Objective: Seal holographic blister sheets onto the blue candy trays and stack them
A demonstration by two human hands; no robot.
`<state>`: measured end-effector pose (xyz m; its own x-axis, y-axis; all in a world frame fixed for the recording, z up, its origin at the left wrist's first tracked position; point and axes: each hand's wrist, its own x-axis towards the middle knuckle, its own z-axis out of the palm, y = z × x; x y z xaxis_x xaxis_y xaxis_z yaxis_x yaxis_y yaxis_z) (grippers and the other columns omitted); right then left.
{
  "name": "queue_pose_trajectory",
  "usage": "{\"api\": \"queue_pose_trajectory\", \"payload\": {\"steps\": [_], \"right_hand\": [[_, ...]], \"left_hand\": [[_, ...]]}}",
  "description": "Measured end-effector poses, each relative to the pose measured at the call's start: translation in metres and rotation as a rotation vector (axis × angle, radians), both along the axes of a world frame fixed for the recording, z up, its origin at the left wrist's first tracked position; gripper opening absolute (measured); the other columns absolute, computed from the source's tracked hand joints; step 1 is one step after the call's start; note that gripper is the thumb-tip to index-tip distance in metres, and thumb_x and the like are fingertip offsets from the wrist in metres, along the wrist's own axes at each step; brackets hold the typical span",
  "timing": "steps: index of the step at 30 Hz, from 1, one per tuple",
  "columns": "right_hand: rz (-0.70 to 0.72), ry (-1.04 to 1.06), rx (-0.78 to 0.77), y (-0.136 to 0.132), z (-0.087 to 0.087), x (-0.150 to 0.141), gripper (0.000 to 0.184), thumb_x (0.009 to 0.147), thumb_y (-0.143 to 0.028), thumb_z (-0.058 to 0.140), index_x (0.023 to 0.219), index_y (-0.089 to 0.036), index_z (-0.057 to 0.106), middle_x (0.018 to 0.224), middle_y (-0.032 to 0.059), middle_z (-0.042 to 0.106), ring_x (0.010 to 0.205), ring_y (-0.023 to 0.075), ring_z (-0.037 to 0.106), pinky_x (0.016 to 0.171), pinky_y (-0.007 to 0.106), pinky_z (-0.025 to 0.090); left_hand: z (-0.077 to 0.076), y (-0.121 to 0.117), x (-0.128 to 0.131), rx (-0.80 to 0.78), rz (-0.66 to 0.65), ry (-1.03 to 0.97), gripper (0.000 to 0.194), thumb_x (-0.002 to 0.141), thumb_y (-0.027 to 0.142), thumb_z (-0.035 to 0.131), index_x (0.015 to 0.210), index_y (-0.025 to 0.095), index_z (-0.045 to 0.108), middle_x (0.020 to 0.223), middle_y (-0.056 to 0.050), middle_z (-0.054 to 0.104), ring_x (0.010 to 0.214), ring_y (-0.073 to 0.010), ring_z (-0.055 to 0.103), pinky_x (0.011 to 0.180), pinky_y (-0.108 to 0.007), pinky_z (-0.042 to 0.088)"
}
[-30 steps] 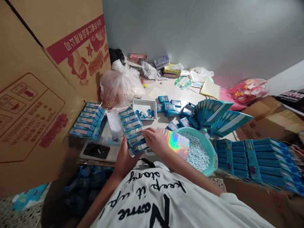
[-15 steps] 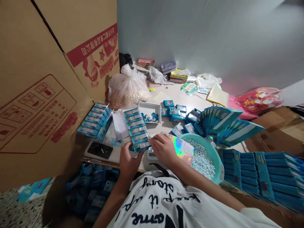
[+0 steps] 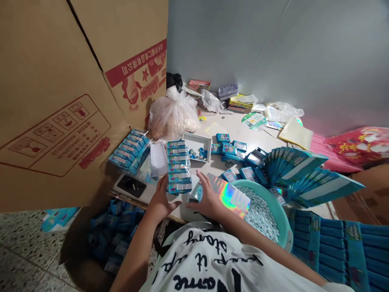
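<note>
A row of small blue boxes (image 3: 178,166) in clear wrap lies in front of me, lengthwise away from my body. My left hand (image 3: 161,200) is at its near left corner, fingers along the side and thumb spread away; whether the fingertips press on it I cannot tell. My right hand (image 3: 208,198) is open to the right of the row, thumb and fingers apart, with nothing held. Partly behind that hand is a pale, flat object (image 3: 194,192). Beyond it stands a white tray (image 3: 197,139) with small round blue and white pieces (image 3: 200,154).
A teal basin (image 3: 287,229) of pale pellets (image 3: 263,211) stands right, beside a shiny rainbow sheet (image 3: 226,192). Fanned blue cartons (image 3: 304,172) lie behind. At left are wrapped boxes (image 3: 129,150), a phone (image 3: 131,185) and a tall cardboard carton (image 3: 60,81).
My right hand has come off the row's near right corner and opened. The row now lies straighter and my left thumb has swung away from it. The view has shifted slightly.
</note>
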<state>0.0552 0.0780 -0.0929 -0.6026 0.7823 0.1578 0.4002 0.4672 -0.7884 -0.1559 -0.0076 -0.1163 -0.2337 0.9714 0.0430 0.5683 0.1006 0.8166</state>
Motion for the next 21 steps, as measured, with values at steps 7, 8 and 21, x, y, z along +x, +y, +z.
{"api": "queue_pose_trajectory", "payload": {"steps": [7, 8, 21], "right_hand": [[0.163, -0.021, -0.137, 0.034, -0.03, -0.017, 0.114, 0.065, -0.023, 0.085, 0.156, -0.028, 0.017, 0.157, 0.016, 0.034, 0.144, 0.0331, 0.035, 0.114, 0.054, 0.032], [0.178, -0.021, -0.128, 0.036, -0.03, -0.019, 0.109, 0.066, -0.022, 0.084, 0.155, -0.029, 0.021, 0.156, 0.0148, 0.038, 0.142, 0.0328, 0.038, 0.114, 0.054, 0.033], [-0.027, -0.108, 0.214, 0.026, -0.05, -0.021, 0.027, 0.092, -0.022, 0.058, 0.118, -0.022, 0.065, 0.105, 0.0069, 0.076, 0.09, 0.023, 0.07, 0.104, 0.046, 0.036]], "left_hand": [[-0.014, 0.001, 0.001, -0.024, 0.023, -0.094, 0.062, 0.088, 0.033, 0.061, 0.145, 0.026, 0.04, 0.135, -0.01, 0.061, 0.124, -0.0262, 0.059, 0.102, -0.044, 0.05], [-0.012, 0.002, -0.001, -0.022, 0.027, -0.077, 0.06, 0.087, 0.035, 0.062, 0.143, 0.026, 0.043, 0.13, -0.01, 0.065, 0.119, -0.026, 0.063, 0.098, -0.042, 0.052], [-0.004, 0.008, 0.026, 0.023, 0.336, 0.41, 0.026, 0.085, 0.037, 0.067, 0.103, 0.019, 0.074, 0.076, -0.011, 0.073, 0.078, -0.0303, 0.068, 0.089, -0.047, 0.046]]}}
